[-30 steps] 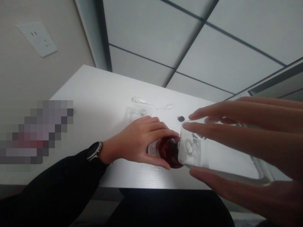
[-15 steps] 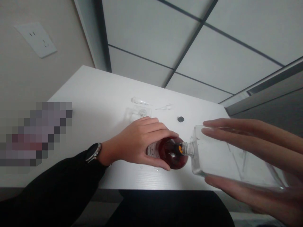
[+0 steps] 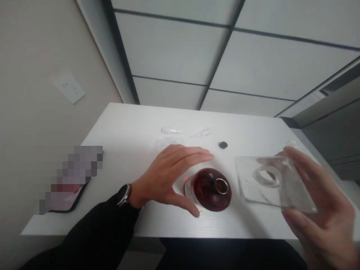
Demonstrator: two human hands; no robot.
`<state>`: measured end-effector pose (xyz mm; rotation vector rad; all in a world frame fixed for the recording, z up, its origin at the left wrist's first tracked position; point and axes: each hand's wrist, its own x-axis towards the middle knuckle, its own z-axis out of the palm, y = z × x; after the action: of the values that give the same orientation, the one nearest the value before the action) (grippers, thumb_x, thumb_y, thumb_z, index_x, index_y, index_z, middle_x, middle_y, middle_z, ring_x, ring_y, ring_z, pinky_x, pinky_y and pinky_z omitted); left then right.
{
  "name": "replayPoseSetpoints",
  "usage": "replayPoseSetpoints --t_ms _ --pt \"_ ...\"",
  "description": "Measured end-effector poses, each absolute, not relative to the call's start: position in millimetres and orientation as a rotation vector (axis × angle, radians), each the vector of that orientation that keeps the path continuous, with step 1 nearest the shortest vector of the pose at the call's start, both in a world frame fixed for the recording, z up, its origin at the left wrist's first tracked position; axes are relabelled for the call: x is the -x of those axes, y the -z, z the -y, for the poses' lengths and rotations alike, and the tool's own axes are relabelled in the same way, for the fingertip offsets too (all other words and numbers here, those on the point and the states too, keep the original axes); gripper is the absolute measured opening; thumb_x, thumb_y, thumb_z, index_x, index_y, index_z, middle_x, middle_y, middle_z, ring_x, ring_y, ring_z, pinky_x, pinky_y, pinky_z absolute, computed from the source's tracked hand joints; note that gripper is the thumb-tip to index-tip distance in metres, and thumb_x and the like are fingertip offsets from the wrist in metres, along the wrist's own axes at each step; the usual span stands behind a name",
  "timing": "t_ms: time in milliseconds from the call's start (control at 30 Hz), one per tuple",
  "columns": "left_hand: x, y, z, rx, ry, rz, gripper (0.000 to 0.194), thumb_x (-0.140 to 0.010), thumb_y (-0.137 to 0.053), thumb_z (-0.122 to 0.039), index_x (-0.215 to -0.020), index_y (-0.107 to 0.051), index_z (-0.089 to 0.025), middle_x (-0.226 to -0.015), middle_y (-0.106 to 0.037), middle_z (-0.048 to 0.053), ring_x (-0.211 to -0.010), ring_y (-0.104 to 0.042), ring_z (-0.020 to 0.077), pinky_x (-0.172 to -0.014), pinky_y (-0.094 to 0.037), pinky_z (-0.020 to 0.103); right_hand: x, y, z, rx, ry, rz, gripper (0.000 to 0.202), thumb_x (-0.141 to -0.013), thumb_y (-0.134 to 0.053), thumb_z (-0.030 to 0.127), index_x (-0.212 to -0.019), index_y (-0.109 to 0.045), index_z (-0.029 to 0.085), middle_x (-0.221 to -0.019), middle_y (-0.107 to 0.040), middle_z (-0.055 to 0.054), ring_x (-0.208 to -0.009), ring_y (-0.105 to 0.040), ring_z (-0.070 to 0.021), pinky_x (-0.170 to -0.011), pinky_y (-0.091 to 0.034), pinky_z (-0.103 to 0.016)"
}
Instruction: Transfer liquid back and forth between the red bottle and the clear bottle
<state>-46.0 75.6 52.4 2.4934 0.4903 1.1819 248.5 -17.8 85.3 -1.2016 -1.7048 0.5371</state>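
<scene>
A round dark-red bottle (image 3: 210,193) with an open neck stands on the white table (image 3: 135,123), its pale label facing left. Fingers and thumb of my left hand (image 3: 171,172) are spread in a wide curve at its left side, with a gap between them and the glass. At the right, my right hand (image 3: 320,202) grips a clear square glass bottle (image 3: 261,195) between thumb and fingers. Its round open mouth faces up and toward me.
Behind my left hand lie a clear tube-like piece (image 3: 172,130) and a thin clear piece (image 3: 201,132). A small black cap (image 3: 223,145) is right of them. A blurred-out flat item (image 3: 73,183) lies on the left of the table.
The clear bottle's neck has left the red bottle's mouth and turned upright. My left hand has opened away from the red bottle, which now stands more upright. The view has shifted.
</scene>
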Motion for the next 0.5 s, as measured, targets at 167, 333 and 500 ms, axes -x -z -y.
replayPoseSetpoints --t_ms 167,333,500 --pt "61 -41 -88 -2.31 -1.597 -1.049 0.047 -0.107 -0.053 -0.059 -0.138 -0.058 -0.024 -0.131 -0.071 0.011 -0.104 -0.068 0.0245 -0.1 -0.055 0.045 -238 -52 -44 1.076 -0.804 1.614 0.058 -0.091 -0.084 0.04 -0.144 -0.062 0.034 -0.144 -0.066 -0.006 -0.138 -0.062 -0.0277 -0.119 -0.052 -0.046" --pt "64 -31 -103 -2.241 -1.483 -1.277 0.041 -0.112 -0.044 -0.052 -0.129 -0.063 -0.02 -0.122 -0.073 0.01 -0.1 -0.066 0.0227 -0.095 -0.054 0.043 -215 -9 -88 1.151 -0.962 1.654 0.062 -0.083 -0.087 0.048 -0.137 -0.061 0.03 -0.148 -0.062 -0.007 -0.144 -0.056 -0.0291 -0.13 -0.036 -0.056" --pt "61 -25 -108 -2.275 -1.344 -1.282 0.044 -0.114 -0.039 -0.053 -0.126 -0.064 -0.019 -0.117 -0.075 0.01 -0.103 -0.068 0.0238 -0.096 -0.054 0.042 -213 -3 -86 1.208 -0.99 1.725 0.07 -0.079 -0.089 0.044 -0.141 -0.062 0.03 -0.15 -0.063 -0.009 -0.145 -0.055 -0.0338 -0.128 -0.035 -0.065"
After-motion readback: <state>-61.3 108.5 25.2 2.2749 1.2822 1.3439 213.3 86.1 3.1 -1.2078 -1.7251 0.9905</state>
